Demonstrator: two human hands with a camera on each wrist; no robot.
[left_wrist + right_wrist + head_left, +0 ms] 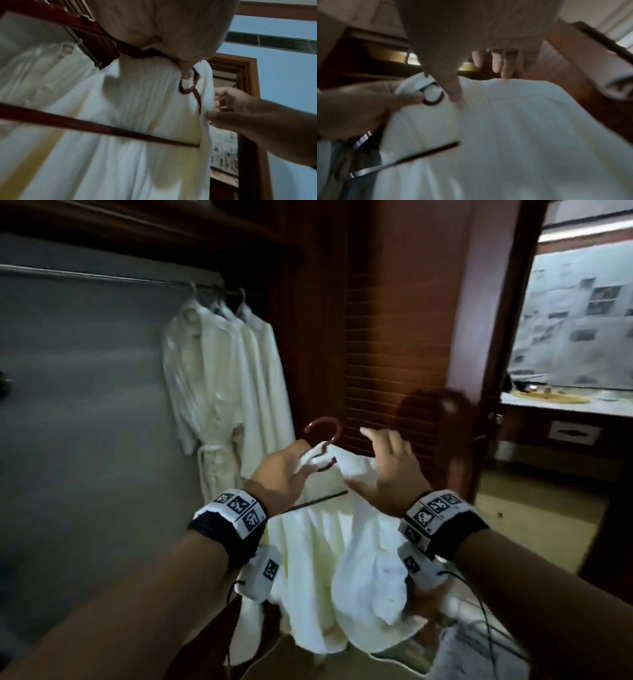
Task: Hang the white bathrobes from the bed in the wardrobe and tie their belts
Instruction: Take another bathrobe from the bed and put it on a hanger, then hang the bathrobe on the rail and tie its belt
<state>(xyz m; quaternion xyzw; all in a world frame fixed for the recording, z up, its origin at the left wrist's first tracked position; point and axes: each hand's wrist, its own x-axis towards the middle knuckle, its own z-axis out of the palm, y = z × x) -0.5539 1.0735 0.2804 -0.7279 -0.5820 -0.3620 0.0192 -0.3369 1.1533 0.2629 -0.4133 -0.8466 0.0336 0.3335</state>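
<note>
**Bathrobe held on its hanger before the open wardrobe**

Nearest the head camera, two bare forearms with black wrist straps [224, 537] carrying coded white tags are extended forward. A dark red, round-hooked wooden hanger [323, 429] is gripped at its neck by the left hand [284, 472], whose fingers are curled round the hanger together with a bunch of cloth from the white towelling bathrobe [342, 570]. That robe is draped over the hanger and hangs down between the forearms, in front of the wardrobe and not yet on its rail. The hanger's straight lower bar [106, 128] is seen crossing the cloth in the left wrist view. The right hand [392, 470] is held just beside the robe's collar with fingers [497, 63] spread and straight; only the thumb is laid against the cloth. Inside the wardrobe, white bathrobes [222, 371] are hung side by side on a metal rail [102, 276], and the front one's belt [214, 451] is tied at the waist. To the right, a slatted brown wardrobe door [394, 337] is seen. Beyond it, a pale tabletop [555, 402] is set under a window.
</note>
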